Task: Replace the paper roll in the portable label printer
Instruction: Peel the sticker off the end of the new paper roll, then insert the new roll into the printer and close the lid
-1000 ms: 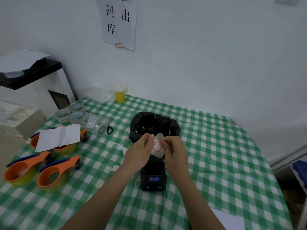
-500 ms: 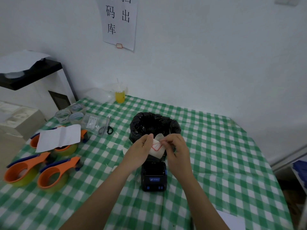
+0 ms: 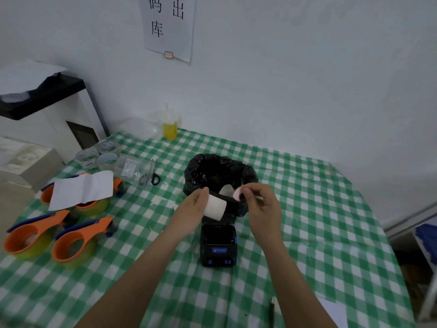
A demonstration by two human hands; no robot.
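Observation:
My left hand (image 3: 194, 207) grips a white paper roll (image 3: 215, 207), held on its side above the table. My right hand (image 3: 262, 204) pinches a small red-edged sticker (image 3: 237, 193) just right of the roll, over the rim of a bin lined with a black bag (image 3: 220, 171). A pale scrap of paper (image 3: 225, 189) shows inside the bin behind the sticker. The black and blue label printer (image 3: 218, 245) lies on the green checked tablecloth (image 3: 319, 233) right below my hands, its lid open.
Three orange tape dispensers (image 3: 71, 240) and a white sheet (image 3: 82, 189) lie at the left. Scissors (image 3: 151, 177), clear bags and tape rolls (image 3: 99, 155) lie behind them. A yellow bottle (image 3: 170, 130) stands by the wall. White paper (image 3: 335, 311) lies at the front right edge.
My hands have drawn apart: the right one peeled the red-edged sticker off the roll and carried it right. The roll now shows plainly in my left hand.

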